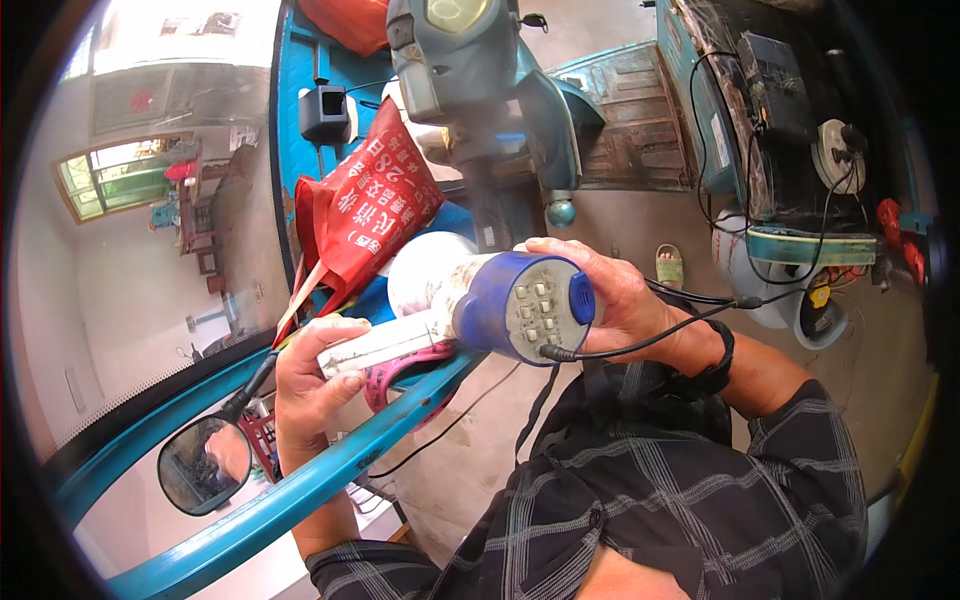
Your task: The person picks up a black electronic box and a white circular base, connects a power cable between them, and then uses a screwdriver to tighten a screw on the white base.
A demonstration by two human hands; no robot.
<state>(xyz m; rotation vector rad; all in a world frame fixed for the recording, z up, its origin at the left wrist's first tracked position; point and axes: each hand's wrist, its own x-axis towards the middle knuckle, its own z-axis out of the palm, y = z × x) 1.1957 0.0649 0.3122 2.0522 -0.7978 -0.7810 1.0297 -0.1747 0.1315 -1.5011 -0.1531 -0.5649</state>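
Note:
Between my hands is a grimy blue-and-white LED lamp (485, 305). Its round end faces up and shows several small square lights, and a black cable (640, 348) is plugged in beside them. My left hand (312, 375) pinches the white bar-shaped part (385, 343) between thumb and fingers. Around the far right side of the blue housing, my right hand (625, 295) is closed, some fingers hidden behind it. A white rounded shape (425, 272) shows behind the lamp; whether it belongs to it I cannot tell. Just beyond leans a red bag (370, 205) with white print.
A turquoise vehicle frame bar (300, 490) crosses below my left hand, near a side mirror (205, 465). Grey-blue handlebar bodywork (460, 70) stands ahead. On the right are a dark box (775, 85) and trailing cables. A green slipper (669, 266) lies on the floor.

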